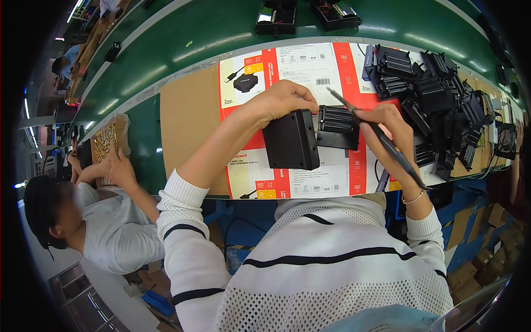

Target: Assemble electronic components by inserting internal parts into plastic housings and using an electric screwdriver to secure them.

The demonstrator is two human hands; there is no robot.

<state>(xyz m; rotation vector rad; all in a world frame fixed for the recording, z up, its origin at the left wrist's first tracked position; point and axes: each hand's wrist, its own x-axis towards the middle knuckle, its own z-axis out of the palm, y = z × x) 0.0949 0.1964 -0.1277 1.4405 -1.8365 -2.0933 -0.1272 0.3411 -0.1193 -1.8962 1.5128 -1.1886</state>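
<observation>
In my right hand [394, 123] is a soldering iron [394, 152], gripped like a pen, its thin metal tip pointing up and left above the work. My left hand [285, 100] is closed, its fingertips pinched together at the gap between a black plastic box [291, 141] and a black ribbed battery holder [336, 119]. What the fingertips pinch is too small to make out. The box stands tilted with its flat face toward me. Right beside it lies the battery holder on a flat black part. Printed red and white cardboard [310, 185] lies under everything.
A pile of black ribbed plastic housings [431, 91] covers the mat's right side. Two opened black units [276, 16] sit at the far edge of the green bench [215, 33]. At left, a co-worker [119, 232] reaches toward a box of brass-coloured parts [110, 138]. Coiled cable [504, 141] lies far right.
</observation>
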